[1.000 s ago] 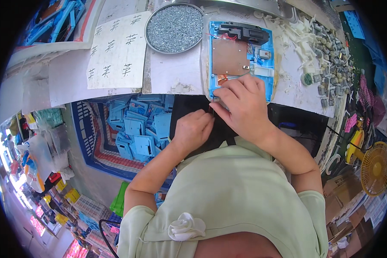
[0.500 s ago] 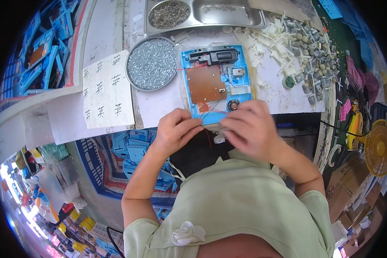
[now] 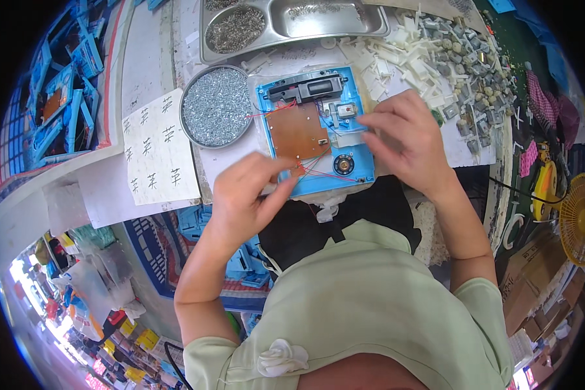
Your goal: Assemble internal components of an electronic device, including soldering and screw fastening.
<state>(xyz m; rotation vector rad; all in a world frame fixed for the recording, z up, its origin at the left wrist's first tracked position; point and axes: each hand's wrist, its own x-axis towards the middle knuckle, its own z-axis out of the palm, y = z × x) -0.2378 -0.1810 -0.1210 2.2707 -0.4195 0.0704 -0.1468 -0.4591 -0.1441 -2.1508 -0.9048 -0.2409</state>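
Leaving the lower edge of the blue casing [image 3: 320,186] on the tabletop [image 3: 458,156], my right hand [image 3: 406,144], grip spread, reached its right side, baring the speaker [image 3: 343,165]; my left hand [image 3: 242,198], fingers parted, hovered by the casing's lower-left corner.

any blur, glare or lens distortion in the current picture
In the head view, the left hand looks blurred; the head view's metal tray shows reflections; glare whitens the head view's lower left; edges bend near the head view's rim.
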